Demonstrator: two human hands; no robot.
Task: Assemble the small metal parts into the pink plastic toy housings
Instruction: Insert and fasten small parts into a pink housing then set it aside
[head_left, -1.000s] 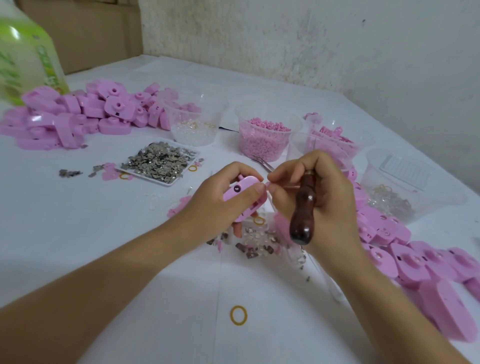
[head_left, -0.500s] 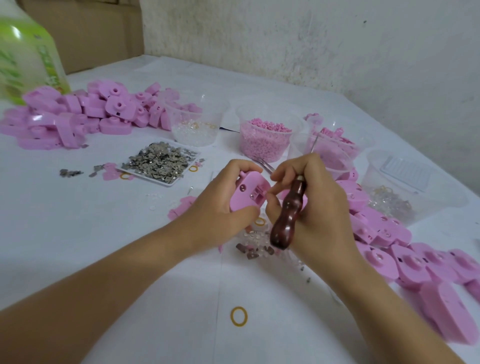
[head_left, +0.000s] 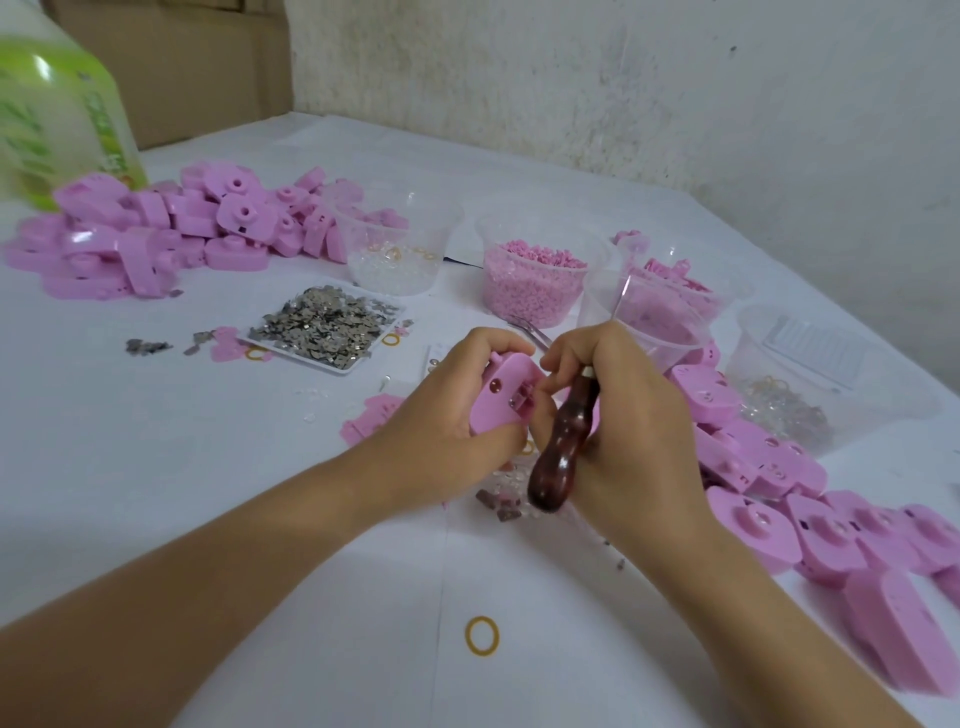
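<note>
At a white-covered desk (head_left: 208, 467), a person's left hand (head_left: 452, 421) grips a pink housing (head_left: 493, 405) just above the surface, fingers curled over its far edge and thumb under its near edge. The right hand (head_left: 628, 436) is closed around a dark wooden-handled tool (head_left: 558, 457), whose butt points down toward the desk. Its thumb and forefinger meet at a recess on the housing's right side, where a small metal part (head_left: 519, 401) shows. The two hands touch there.

Work material crowds three sides. A heap of pink housings (head_left: 156, 234) lies far left beside a green bottle (head_left: 57, 119). A white tray of metal parts (head_left: 327, 327) sits just beyond the left hand. Clear tubs line the back, one of them a tub of pink pellets (head_left: 530, 280). More finished housings (head_left: 779, 467) run along the right, close to the right wrist.

The desk's far and right edges meet a stained wall (head_left: 623, 78). The broadest stretch of white lies left of the left forearm, and between the forearms lies a yellow rubber ring (head_left: 482, 635). Loose metal bits (head_left: 501, 501) are scattered under the hands.
</note>
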